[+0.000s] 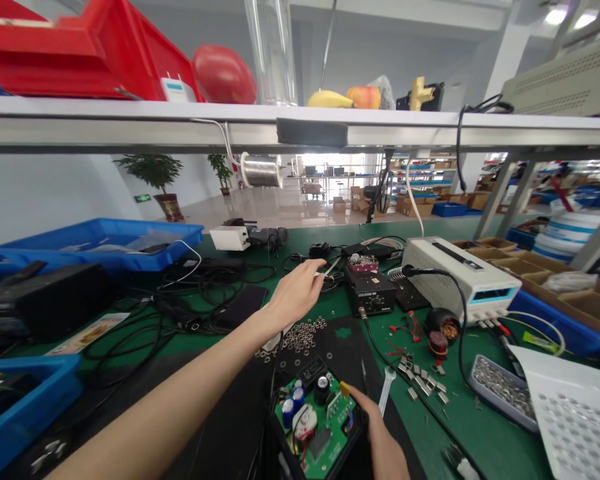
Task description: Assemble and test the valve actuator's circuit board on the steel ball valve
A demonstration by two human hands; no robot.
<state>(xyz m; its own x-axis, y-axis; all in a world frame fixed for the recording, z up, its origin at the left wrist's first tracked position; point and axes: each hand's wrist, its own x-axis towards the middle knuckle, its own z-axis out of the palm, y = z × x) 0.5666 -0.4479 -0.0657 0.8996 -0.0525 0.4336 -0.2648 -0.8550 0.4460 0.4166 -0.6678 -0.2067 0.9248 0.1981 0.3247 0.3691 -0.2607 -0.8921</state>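
My left hand (296, 292) reaches forward over the bench, its fingers pinched on a thin light strand, perhaps solder wire (331, 268), near the black soldering station (370, 291). My right hand (380, 437) at the bottom holds the right edge of a green circuit board (316, 420) that sits in a black housing. The board carries blue capacitors and a yellow part. A pile of small metal rings (300, 335) lies just beyond the board.
A white power supply (460, 273) stands at the right with a soldering iron holder (405, 272) beside it. Tangled black cables (190, 293), blue bins (100, 241) and a tray of small metal parts (500, 387) lie around. A wrench (386, 390) rests near the board.
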